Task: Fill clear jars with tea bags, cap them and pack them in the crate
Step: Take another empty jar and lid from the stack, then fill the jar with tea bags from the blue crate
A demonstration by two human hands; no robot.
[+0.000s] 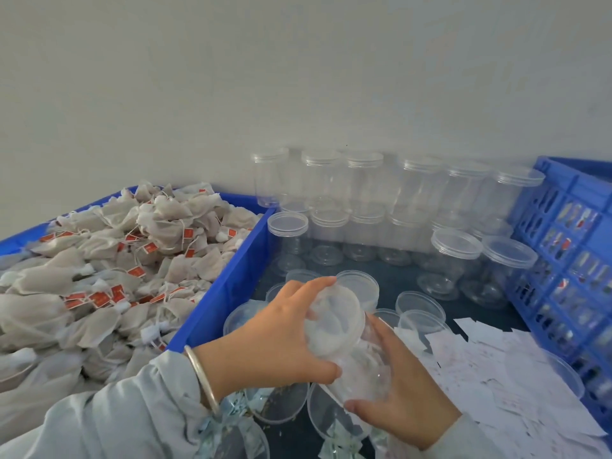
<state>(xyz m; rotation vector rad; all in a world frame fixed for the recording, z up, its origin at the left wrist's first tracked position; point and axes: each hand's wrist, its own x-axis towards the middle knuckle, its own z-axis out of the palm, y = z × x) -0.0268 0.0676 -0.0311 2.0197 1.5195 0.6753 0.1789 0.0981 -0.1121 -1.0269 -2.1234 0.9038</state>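
- A clear plastic jar (356,362) is held tilted above the dark table (480,313), its cylindrical wall smooth and see-through, with pale, crumpled tea-bag material seen inside.
- A round translucent lid (334,321) is seated at the jar's mouth; whether it is fully closed cannot be told.
- The left hand (281,332) is curled over the lid, fingers wrapped round its far rim and thumb pressed at the near side.
- The right hand (400,392) is cupped under the jar's body, fingers bent round the wall and thumb laid along the base.
- A plain silver-coloured bangle (202,376) is worn on the left wrist, beside a pale sleeve cuff.
- Tea bags (99,276) of soft, greyish, fibrous mesh, with strings and small red tags, are heaped in a blue plastic bin (225,279) at the left.
- Capped empty jars (390,200) of glossy clear plastic are ranked against the wall, just behind the held jar.
- Loose lids (420,304) are scattered on the table near the hands.
- Thin white paper slips (503,376) are piled at the right.
- A blue lattice-walled crate (569,253) stands at the far right; filled jars are dimly seen through its openings.
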